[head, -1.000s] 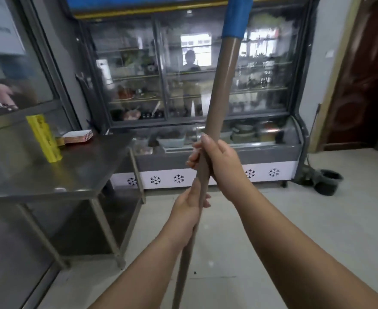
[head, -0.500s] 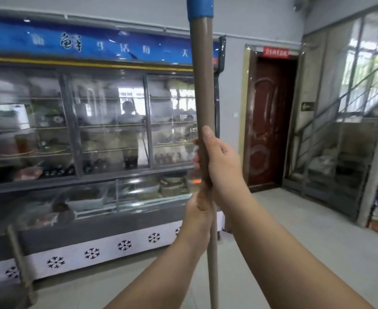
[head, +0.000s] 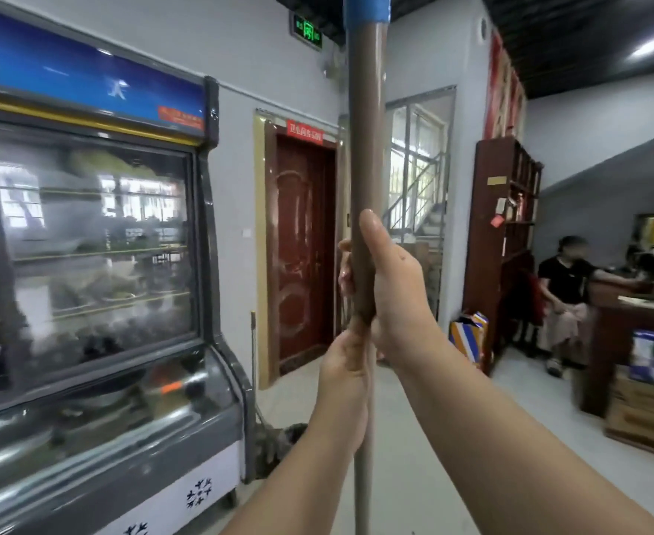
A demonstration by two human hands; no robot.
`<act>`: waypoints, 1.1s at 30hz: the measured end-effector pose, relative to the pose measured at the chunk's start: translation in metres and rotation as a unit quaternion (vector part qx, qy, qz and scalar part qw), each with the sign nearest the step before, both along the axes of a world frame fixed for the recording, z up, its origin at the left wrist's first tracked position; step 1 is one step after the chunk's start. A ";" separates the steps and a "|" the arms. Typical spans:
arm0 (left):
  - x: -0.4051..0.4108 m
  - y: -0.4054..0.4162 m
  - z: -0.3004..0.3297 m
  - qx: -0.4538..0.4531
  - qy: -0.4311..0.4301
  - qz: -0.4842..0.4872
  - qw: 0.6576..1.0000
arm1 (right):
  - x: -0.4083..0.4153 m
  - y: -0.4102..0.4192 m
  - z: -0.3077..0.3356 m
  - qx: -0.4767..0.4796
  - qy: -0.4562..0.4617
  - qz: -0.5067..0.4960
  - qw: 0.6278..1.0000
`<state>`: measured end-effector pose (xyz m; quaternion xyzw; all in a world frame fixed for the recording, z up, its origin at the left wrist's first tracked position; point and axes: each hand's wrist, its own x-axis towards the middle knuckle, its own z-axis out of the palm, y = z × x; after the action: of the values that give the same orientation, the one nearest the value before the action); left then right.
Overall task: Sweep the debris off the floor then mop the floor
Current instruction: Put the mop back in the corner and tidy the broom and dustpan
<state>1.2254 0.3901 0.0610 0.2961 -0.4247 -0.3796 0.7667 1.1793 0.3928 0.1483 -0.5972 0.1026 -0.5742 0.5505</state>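
Observation:
A long brown handle (head: 366,140) with a blue top end stands nearly upright in the middle of the view. My right hand (head: 389,291) grips it higher up, thumb lying along the shaft. Just below, my left hand (head: 346,364) grips the same handle. The handle's lower end runs out of the bottom of the frame, so its head is hidden. The pale tiled floor (head: 433,438) spreads ahead; no debris shows on it.
A glass display fridge (head: 97,303) fills the left side. A stick and dark mop-like heap (head: 279,442) stand beside it. A red door (head: 302,256) is ahead, a brown shelf (head: 505,241) right, a seated person (head: 565,295) and cardboard boxes (head: 649,415) far right.
The view has swung to the right, from the steel table and fridge front toward the door and shelf. Both hands keep their grip on the handle, now held more upright.

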 end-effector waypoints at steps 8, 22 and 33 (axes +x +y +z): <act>0.014 -0.141 -0.024 -0.001 -0.041 -0.016 0.999 | 0.012 -0.146 -0.014 0.011 -0.038 -0.031 0.999; 0.023 -0.453 -0.030 0.069 -0.089 -0.024 0.993 | 0.013 -0.464 -0.024 0.074 -0.053 -0.065 0.994; 0.071 -0.669 0.004 0.013 -0.140 -0.047 0.989 | 0.057 -0.666 0.013 -0.032 -0.048 -0.094 0.994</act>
<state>1.2966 -0.2786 0.0647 0.3363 -0.5362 -0.3753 0.6772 1.2359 -0.2727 0.1613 -0.5738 0.1131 -0.6548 0.4788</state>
